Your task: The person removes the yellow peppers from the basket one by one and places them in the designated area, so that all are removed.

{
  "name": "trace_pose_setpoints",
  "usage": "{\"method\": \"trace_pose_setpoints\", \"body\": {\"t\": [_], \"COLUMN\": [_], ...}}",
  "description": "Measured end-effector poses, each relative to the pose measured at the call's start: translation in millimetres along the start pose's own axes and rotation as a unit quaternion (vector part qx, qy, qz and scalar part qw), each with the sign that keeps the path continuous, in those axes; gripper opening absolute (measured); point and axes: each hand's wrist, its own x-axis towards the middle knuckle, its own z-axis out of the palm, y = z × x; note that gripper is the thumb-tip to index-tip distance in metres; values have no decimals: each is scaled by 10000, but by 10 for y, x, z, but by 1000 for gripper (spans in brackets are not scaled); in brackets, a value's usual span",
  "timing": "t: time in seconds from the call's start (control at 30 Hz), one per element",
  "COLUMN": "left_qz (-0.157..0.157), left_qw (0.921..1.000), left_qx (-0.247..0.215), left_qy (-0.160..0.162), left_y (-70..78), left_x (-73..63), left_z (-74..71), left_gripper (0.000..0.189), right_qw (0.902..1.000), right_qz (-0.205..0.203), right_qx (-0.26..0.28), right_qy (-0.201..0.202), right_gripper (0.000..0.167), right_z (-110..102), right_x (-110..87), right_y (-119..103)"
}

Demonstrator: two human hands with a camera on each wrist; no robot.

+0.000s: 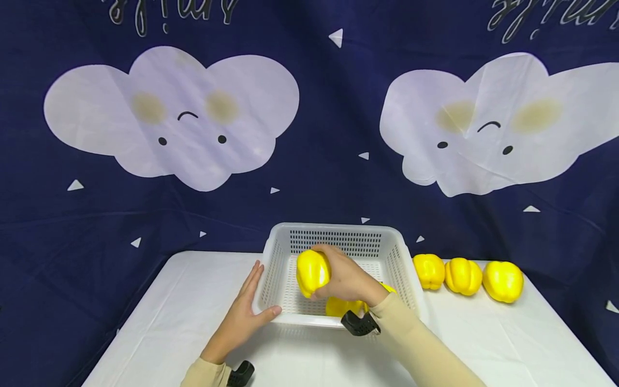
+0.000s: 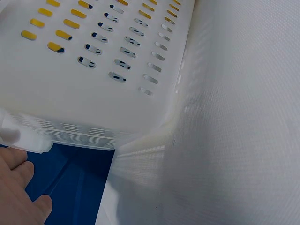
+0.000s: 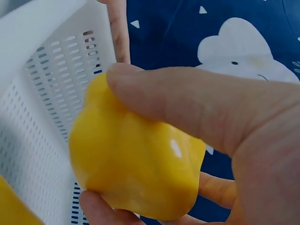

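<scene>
Yellow, glossy, blocky bell pepper [image 1: 311,273] is in the right hand [image 1: 345,277] here, held over the left half of a white plastic slotted basket [image 1: 333,228]. Right fingers are curled round it, thumb on one side and fingertips on the other, so that's a proper grip. How far it sits above the basket's bottom, I can't tell.

The left hand [image 1: 242,317] is at the basket's near left corner: fingers pretty straight along the outside of the left wall, thumb spread away from them over the rim at the corner.

Down in the basket, a second yellow bell pepper [image 1: 344,307] lies by the near wall, partly covered by the right wrist. Another yellow patch [image 1: 389,288] peeks out past the forearm, mostly hidden, so can't say if it's a separate one. The left wrist view also shows yellow through the slots.

Just right of the basket, three more yellow bell peppers [image 1: 463,276] sit in a row on the white cloth-covered worktop [image 1: 159,322], the left one right by the basket wall.

Both arms have beige sleeves [image 1: 425,344] and small black wrist devices [image 1: 359,323]. Behind it all hangs navy fabric [image 1: 338,123] with white triangles and two big pale clouds [image 1: 174,107], faces upside down.
</scene>
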Motion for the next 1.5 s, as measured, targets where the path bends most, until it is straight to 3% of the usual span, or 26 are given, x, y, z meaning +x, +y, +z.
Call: {"method": "trace_pose_setpoints", "body": {"t": [0.53, 1.5], "left_qz": [70, 47], "left_qw": [10000, 10000], "left_qx": [-26, 2], "left_qy": [43, 48], "left_y": [-7, 4], "left_x": [-15, 4], "left_z": [8, 2], "left_gripper": [99, 100], "right_qw": [9969, 9862], "right_qz": [-23, 271], "right_qx": [574, 938], "right_qy": [540, 1337], "right_gripper": [95, 101], "right_z": [-138, -344], "right_x": [-326, -836], "right_y": [172, 430]}}
